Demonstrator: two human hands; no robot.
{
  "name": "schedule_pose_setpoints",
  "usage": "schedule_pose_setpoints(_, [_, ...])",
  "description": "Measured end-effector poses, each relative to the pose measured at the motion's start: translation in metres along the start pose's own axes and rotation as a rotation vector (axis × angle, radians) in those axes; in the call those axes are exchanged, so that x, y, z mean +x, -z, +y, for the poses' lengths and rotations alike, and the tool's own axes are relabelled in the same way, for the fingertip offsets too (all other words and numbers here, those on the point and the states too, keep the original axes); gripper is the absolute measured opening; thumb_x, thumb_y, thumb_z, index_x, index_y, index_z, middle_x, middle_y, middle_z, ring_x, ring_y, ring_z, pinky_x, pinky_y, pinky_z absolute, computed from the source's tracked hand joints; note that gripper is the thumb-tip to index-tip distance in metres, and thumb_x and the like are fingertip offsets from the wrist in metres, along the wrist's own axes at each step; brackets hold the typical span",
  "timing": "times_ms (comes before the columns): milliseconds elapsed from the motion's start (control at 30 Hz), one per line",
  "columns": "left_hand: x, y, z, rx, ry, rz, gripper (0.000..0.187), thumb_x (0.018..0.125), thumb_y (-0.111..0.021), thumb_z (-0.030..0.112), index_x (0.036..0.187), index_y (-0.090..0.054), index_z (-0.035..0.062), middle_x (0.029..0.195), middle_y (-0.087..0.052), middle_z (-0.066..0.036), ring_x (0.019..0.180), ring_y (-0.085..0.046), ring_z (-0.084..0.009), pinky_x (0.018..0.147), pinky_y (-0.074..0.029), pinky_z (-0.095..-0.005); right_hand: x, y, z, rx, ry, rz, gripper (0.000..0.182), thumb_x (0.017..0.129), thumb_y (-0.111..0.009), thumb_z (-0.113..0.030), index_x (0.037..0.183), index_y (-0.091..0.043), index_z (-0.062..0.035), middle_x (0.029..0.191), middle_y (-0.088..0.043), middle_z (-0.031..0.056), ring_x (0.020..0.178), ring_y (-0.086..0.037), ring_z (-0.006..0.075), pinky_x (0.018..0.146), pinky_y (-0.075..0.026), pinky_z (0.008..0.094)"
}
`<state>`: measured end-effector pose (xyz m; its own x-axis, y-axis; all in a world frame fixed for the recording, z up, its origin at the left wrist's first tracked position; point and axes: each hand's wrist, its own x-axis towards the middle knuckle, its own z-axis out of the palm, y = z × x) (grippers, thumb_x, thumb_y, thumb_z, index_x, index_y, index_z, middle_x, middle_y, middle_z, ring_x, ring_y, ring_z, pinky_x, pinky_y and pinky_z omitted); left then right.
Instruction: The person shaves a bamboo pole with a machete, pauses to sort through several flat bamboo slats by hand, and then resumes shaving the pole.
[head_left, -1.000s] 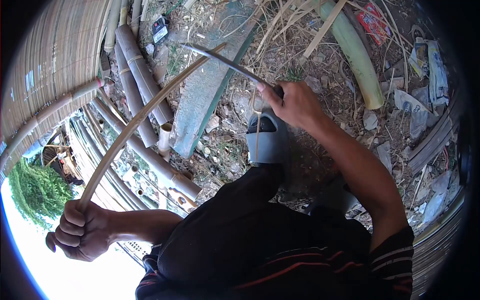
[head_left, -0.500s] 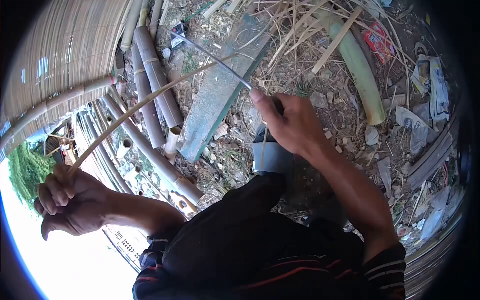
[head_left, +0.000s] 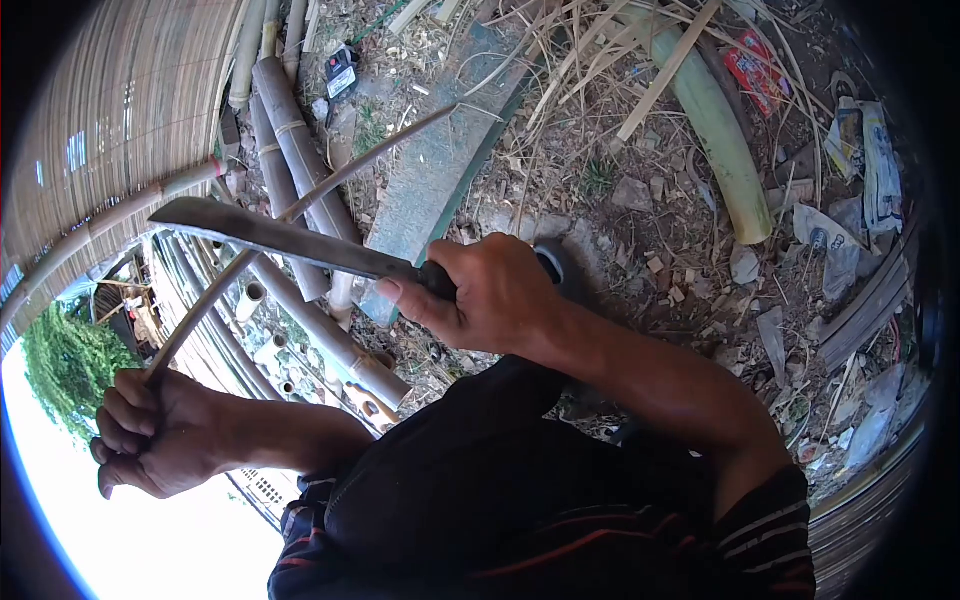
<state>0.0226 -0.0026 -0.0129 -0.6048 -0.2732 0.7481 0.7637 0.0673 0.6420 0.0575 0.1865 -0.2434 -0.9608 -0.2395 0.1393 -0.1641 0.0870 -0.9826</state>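
My right hand (head_left: 500,295) is closed around the dark handle of a machete (head_left: 290,240), whose broad blade points to the left. Its blade passes across a long, thin bamboo strip (head_left: 370,161), overlapping it in this view. The near end of that strip is gripped in my left hand (head_left: 165,435), fingers curled tightly, at the left side. From there the strip runs up and to the right, its far tip over a weathered greenish board (head_left: 425,190) on the ground.
Dark bamboo poles (head_left: 300,150) lie left of the board, near a standing slatted bamboo screen (head_left: 130,110). A green bamboo culm (head_left: 725,160) lies at the right among loose shavings. Beyond it are a red packet (head_left: 757,75) and plastic wrappers (head_left: 880,170).
My right hand has moved left and down, and the machete has swung from pointing up-left to lying across the strip, broad side showing. My left hand has shifted slightly right and down.
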Motion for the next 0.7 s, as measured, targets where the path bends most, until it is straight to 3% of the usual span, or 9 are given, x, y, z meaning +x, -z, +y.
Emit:
schedule_pose_setpoints(67, [0.002,0.0,-0.002,0.117,-0.045,0.169,0.039,0.099,-0.058,0.041,0.075,-0.043,0.0152,0.06,-0.029,0.005,0.049,-0.024,-0.0099,0.05,-0.024,-0.0274,-0.001,-0.01,0.047,-0.097,-0.104,-0.017,0.07,0.097,-0.046,-0.064,0.056,-0.056,-0.0082,0.042,-0.047,0.0027,0.037,-0.053,0.0165,0.039,-0.042,0.0379])
schedule_pose_setpoints(100, [0.003,0.0,-0.003,0.149,-0.038,0.219,0.039,0.098,-0.059,0.042,0.075,-0.043,0.016,0.059,-0.028,0.005,0.049,-0.024,-0.0098,0.05,-0.023,-0.0271,0.011,0.007,0.052,0.079,-0.486,-0.15,0.073,0.097,-0.044,-0.065,0.053,-0.053,-0.0082,0.042,-0.046,0.0027,0.037,-0.051,0.0156,0.039,-0.041,0.0379])
schedule_pose_setpoints(133, [0.004,-0.001,-0.001,0.14,-0.032,0.215,0.039,0.098,-0.059,0.042,0.075,-0.043,0.016,0.059,-0.028,0.005,0.049,-0.024,-0.0098,0.05,-0.023,-0.0271,0.019,0.015,0.062,0.022,-0.566,-0.143,0.075,0.097,-0.042,-0.066,0.051,-0.052,-0.0083,0.042,-0.046,0.0034,0.037,-0.049,0.0167,0.04,-0.04,0.0386])
schedule_pose_setpoints(233, [0.002,0.0,-0.004,0.111,-0.063,0.174,0.039,0.098,-0.059,0.043,0.076,-0.041,0.0161,0.059,-0.027,0.005,0.048,-0.023,-0.0099,0.049,-0.022,-0.0265,0.008,0.02,0.076,-0.028,-0.617,-0.179,0.076,0.097,-0.041,-0.067,0.051,-0.053,-0.0082,0.042,-0.046,0.0045,0.039,-0.052,0.0197,0.04,-0.041,0.0405])
schedule_pose_setpoints(300, [0.007,0.002,-0.004,0.133,-0.047,0.193,0.039,0.098,-0.059,0.043,0.076,-0.04,0.0161,0.059,-0.026,0.006,0.048,-0.023,-0.0098,0.049,-0.022,-0.0264,-0.006,0.011,0.096,-0.185,-0.263,0.015,0.076,0.098,-0.04,-0.066,0.05,-0.054,-0.0081,0.042,-0.047,0.0063,0.039,-0.053,0.0223,0.039,-0.04,0.042])
schedule_pose_setpoints(400, [0.0,-0.013,-0.005,0.154,-0.045,0.215,0.04,0.099,-0.057,0.043,0.076,-0.039,0.0162,0.058,-0.026,0.006,0.048,-0.023,-0.0097,0.049,-0.022,-0.0262,0.008,0.02,0.127,-0.222,-0.6,-0.07,0.079,0.098,-0.04,-0.066,0.053,-0.058,-0.0041,0.043,-0.049,0.0088,0.039,-0.055,0.0251,0.041,-0.043,0.0453])
schedule_pose_setpoints(533, [-0.009,-0.018,-0.004,0.142,-0.094,0.323,0.04,0.099,-0.057,0.044,0.077,-0.04,0.0151,0.058,-0.026,0.005,0.048,-0.024,-0.0101,0.049,-0.023,-0.0265,-0.013,0.023,0.103,-0.218,-0.478,-0.084,0.08,0.097,-0.04,-0.067,0.056,-0.06,-0.001,0.047,-0.054,0.014,0.046,-0.059,0.0331,0.045,-0.047,0.049])
schedule_pose_setpoints(667, [-0.01,-0.005,0.018,0.164,-0.045,0.313,0.04,0.097,-0.06,0.044,0.078,-0.041,0.0142,0.058,-0.028,0.004,0.051,-0.027,-0.0128,0.053,-0.027,-0.0302,-0.009,0.053,0.1,-0.356,-0.697,-0.052,0.078,0.097,-0.041,-0.067,0.081,-0.068,0.0042,0.071,-0.062,0.0238,0.069,-0.066,0.0362,0.061,-0.054,0.0491])
schedule_pose_setpoints(700, [-0.005,0.009,0.045,0.099,-0.001,0.203,0.039,0.098,-0.058,0.042,0.077,-0.04,0.0144,0.058,-0.03,0.003,0.052,-0.029,-0.0129,0.054,-0.028,-0.0298,-0.014,0.055,0.094,-0.501,-0.51,0.082,0.077,0.096,-0.041,-0.068,0.092,-0.067,0.0041,0.081,-0.061,0.0248,0.076,-0.065,0.0348,0.066,-0.054,0.0486])
